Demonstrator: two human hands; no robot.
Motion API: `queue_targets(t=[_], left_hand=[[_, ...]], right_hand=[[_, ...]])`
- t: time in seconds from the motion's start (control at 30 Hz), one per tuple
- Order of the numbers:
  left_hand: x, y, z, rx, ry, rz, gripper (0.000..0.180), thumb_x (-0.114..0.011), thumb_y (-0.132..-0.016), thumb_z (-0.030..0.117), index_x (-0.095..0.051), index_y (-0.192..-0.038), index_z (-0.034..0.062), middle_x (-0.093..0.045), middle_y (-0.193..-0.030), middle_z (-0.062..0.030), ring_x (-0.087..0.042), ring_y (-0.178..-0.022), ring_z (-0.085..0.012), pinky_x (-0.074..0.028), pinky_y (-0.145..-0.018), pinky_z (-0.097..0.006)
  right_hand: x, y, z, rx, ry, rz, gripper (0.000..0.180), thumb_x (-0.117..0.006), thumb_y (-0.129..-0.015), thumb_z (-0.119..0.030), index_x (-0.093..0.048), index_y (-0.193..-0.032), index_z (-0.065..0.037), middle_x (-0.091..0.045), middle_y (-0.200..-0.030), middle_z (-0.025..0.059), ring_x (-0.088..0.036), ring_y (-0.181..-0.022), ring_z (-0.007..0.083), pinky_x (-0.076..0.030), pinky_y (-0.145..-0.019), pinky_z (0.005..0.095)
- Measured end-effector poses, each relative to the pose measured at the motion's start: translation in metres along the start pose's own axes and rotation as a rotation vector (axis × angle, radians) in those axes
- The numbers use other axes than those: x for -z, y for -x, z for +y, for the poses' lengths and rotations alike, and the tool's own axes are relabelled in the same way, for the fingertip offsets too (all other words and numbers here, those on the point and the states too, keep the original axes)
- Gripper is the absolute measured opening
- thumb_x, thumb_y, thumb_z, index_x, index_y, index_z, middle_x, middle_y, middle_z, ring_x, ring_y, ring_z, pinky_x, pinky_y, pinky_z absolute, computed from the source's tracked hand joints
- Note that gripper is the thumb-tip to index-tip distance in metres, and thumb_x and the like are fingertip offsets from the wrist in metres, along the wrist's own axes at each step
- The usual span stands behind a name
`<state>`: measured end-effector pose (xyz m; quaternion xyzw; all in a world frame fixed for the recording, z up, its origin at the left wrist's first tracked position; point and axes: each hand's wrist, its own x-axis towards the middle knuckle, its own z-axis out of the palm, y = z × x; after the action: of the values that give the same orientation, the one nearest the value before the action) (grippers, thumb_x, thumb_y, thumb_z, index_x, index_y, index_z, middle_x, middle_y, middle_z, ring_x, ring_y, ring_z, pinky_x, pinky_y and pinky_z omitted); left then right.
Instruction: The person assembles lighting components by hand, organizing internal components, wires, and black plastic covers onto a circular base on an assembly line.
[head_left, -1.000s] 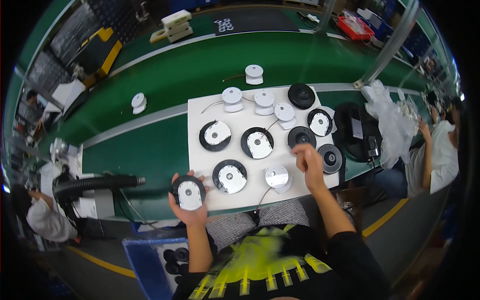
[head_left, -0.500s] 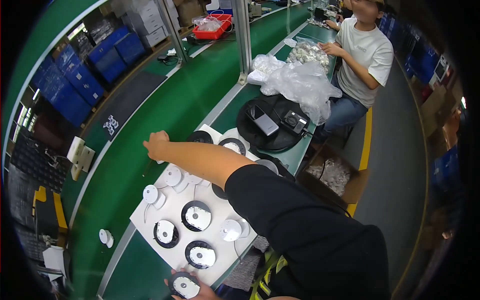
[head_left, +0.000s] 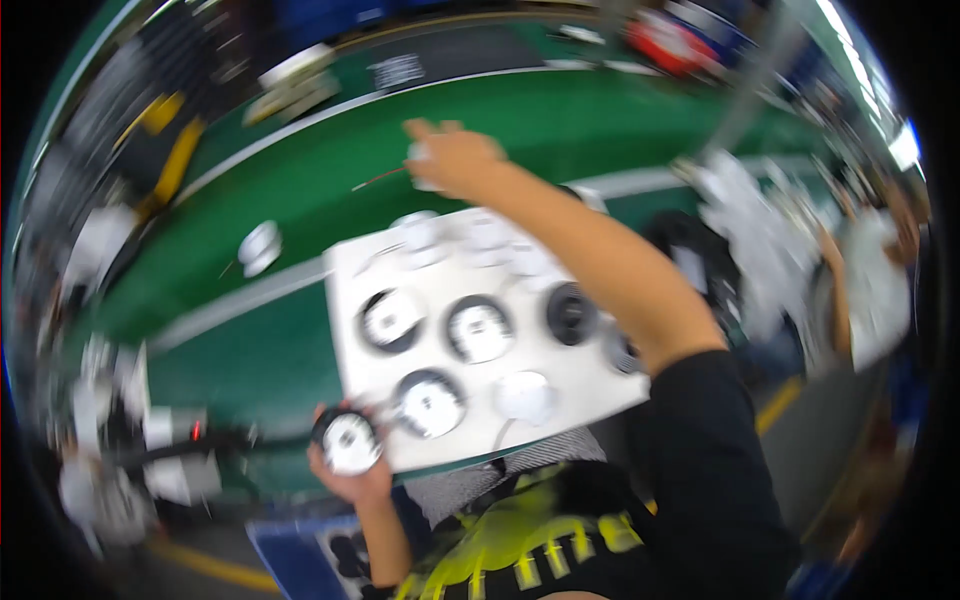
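My left hand [head_left: 350, 478] cupped a round black disc with a white face [head_left: 349, 442], fingers curled under its rim, held low at the near corner of the white board [head_left: 600, 385] so it stayed clear of the other discs laid there. My right hand [head_left: 452, 157] reached far over the green belt [head_left: 300, 200], closed on something small and white [head_left: 418, 152], too blurred to name.

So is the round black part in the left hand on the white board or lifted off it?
Off: the left hand holds the round black part at the white board's near-left corner.
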<state>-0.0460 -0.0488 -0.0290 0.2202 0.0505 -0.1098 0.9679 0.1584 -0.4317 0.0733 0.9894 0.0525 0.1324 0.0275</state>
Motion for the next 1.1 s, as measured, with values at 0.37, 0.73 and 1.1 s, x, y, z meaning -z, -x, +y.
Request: queue_targets(t=[0.37, 0.73, 1.1], left_hand=[[0.015, 0.016, -0.003, -0.030, 0.026, -0.016, 0.058, -0.034, -0.096, 0.052, -0.043, -0.140, 0.0164, -0.052, -0.134, -0.0224, -0.057, -0.111, -0.0463, -0.053, -0.081, -0.056], [-0.008, 0.006, -0.002, 0.072, 0.015, -0.056, 0.056, -0.046, -0.093, 0.047, -0.047, -0.139, 0.0159, -0.055, -0.130, -0.0207, -0.057, -0.110, -0.0414, -0.048, -0.090, -0.059], [-0.024, 0.007, -0.015, 0.035, -0.053, 0.154, 0.055, -0.041, -0.095, 0.049, -0.044, -0.143, 0.0209, -0.050, -0.135, -0.0168, -0.057, -0.105, -0.0372, -0.056, -0.070, -0.044]], right_hand=[[-0.018, -0.001, -0.136, 0.184, -0.253, -0.285, 0.062, -0.056, -0.092, -0.045, -0.034, -0.147, -0.024, -0.054, -0.123, 0.0236, -0.059, -0.109, 0.0364, -0.050, -0.087, 0.0473], [-0.037, -0.110, -0.197, 0.028, -0.404, -0.158, 0.055, -0.059, -0.079, -0.065, -0.068, -0.108, -0.019, -0.071, -0.087, 0.0099, -0.069, -0.082, 0.0282, -0.052, -0.074, 0.0404], [-0.135, -0.181, -0.238, 0.047, -0.054, -0.256, 0.067, -0.051, -0.092, -0.045, -0.037, -0.146, -0.009, -0.065, -0.103, 0.0135, -0.060, -0.094, 0.0311, -0.046, -0.064, 0.0473]])
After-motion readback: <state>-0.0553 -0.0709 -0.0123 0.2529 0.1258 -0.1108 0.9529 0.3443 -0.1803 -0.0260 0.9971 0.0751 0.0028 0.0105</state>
